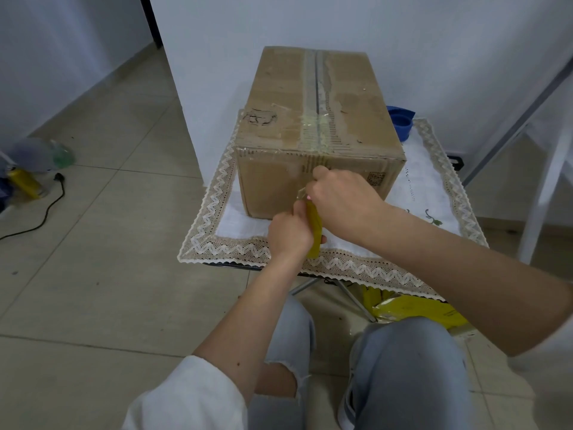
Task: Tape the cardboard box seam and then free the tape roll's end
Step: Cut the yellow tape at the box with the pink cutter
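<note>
The cardboard box sits closed on a lace-edged cloth, its top seam running from 12 to 6 o'clock; contents not visible. Clear tape shows on the near half of that seam and over the front edge; the far half appears bare. At 6 o'clock of the box, just before its front face, the left hand has its fingers wrapped around the yellowish tape roll, held edge-on, apparently to steady it. The right hand is closed just above, fingertips pinched at a clear strip, likely working the tape end loose or tearing it. A blue container stands at 3 o'clock of the box; contents not discernible.
</note>
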Tool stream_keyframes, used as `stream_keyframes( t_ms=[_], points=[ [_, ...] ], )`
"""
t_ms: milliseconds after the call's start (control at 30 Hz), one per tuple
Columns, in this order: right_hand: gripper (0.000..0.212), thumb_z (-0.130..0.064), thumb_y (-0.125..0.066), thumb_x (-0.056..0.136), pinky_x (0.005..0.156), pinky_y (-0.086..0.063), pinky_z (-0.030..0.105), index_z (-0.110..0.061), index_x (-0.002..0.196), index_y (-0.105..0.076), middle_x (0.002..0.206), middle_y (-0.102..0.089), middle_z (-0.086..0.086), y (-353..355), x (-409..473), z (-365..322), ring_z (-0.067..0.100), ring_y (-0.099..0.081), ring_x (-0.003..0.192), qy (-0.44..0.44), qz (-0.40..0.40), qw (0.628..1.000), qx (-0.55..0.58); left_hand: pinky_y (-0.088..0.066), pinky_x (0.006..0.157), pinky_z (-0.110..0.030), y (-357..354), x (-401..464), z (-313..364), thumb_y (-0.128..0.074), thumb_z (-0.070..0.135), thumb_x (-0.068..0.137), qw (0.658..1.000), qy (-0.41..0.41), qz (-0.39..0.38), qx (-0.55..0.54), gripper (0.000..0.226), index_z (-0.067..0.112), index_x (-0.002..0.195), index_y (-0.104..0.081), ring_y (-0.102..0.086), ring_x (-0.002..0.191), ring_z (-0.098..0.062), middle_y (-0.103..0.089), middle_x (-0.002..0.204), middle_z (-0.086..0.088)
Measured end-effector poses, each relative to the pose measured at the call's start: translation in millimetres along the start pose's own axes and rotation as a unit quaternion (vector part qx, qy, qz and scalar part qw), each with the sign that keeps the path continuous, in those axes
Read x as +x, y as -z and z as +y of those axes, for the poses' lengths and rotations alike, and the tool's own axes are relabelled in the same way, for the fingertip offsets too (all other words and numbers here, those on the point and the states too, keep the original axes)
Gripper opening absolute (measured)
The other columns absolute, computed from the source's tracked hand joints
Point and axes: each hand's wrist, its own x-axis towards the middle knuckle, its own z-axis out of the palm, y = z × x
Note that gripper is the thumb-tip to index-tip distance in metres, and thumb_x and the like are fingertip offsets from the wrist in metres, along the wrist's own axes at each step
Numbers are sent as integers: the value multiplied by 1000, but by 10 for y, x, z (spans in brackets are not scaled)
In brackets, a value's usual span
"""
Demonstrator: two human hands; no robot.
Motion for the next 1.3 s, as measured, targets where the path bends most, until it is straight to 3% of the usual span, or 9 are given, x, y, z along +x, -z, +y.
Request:
stream_keyframes(
  t_ms=[133, 300, 433, 600, 733, 867, 1067, 1200, 1300],
  points=[
    [19, -10, -52, 96, 64, -46, 30, -8, 107, -66, 106, -56, 10, -16, -41, 83, 26, -64, 89, -11, -24, 1000, 10, -49, 58, -32, 7, -4, 21, -35, 31, 100, 1000, 6, -13, 11, 43, 10, 71, -60, -71, 60, -31, -67, 54, -6],
    [17, -14, -54, 98, 66, -47, 33, -7, 106, -67, 105, -55, 10, -63, -109, 209, 29, -64, 89, -34, -36, 999, 18, -59, 80, -45, -32, -7, 16, -30, 47, 86, 1000, 7, -9, 21, 54, 8, 81, -68, -73, 76, -36, -75, 75, -13],
    [17, -17, -51, 100, 63, -45, 32, -10, 104, -66, 100, -53, 7, -60, -141, 262, 28, -63, 84, -31, 9, 998, 60, -58, 82, -53, -44, 13, -16, -29, 51, 75, 1000, -1, -1, 26, 58, 9, 80, -68, -72, 79, -39, -74, 85, -18],
    [19, -18, -52, 99, 69, -51, 35, -13, 110, -66, 102, -54, 5, -60, -72, 180, 26, -62, 85, 3, 44, 993, 110, -59, 81, -50, -28, -17, -5, -34, 50, 84, 1000, 5, -6, 12, 54, 8, 84, -68, -73, 77, -37, -75, 87, -16],
    [23, -23, -49, 101, 69, -50, 34, -13, 113, -66, 104, -55, 6, -93, -2, 123, 27, -63, 86, 15, 44, 991, 123, -49, 53, -27, 3, -1, -8, -35, 42, 102, 1000, 11, -8, 14, 49, 12, 73, -59, -71, 58, -26, -69, 74, -9],
    [27, -26, -45, 103, 69, -47, 33, -12, 112, -66, 105, -55, 7, -108, 47, 98, 27, -63, 87, 18, 42, 992, 120, -42, 43, -22, 12, 20, -30, -35, 40, 103, 1000, 8, -7, 8, 47, 14, 70, -56, -70, 53, -24, -63, 66, -2],
    [28, -25, -43, 104, 68, -43, 33, -10, 112, -65, 106, -54, 8, -87, 67, 73, 28, -62, 89, 22, 39, 994, 104, -49, 61, -31, -5, 15, -10, -36, 40, 103, 1000, 18, -17, -5, 47, 14, 71, -57, -73, 67, -34, -65, 64, -4],
    [27, -23, -44, 104, 67, -40, 31, -10, 111, -65, 107, -55, 8, -60, 73, 62, 28, -63, 90, 23, 36, 995, 94, -47, 58, -30, -1, 19, -16, -35, 41, 103, 1000, 18, -17, 4, 49, 13, 70, -57, -71, 59, -30, -65, 59, -4],
    [25, -21, -44, 103, 67, -40, 32, -9, 109, -65, 107, -55, 9, -43, 82, 48, 29, -63, 91, 18, 22, 996, 82, -49, 65, -34, -1, 12, -7, -35, 40, 103, 1000, 13, -15, 2, 49, 14, 67, -56, -74, 68, -34, -63, 53, -4]
  ],
)
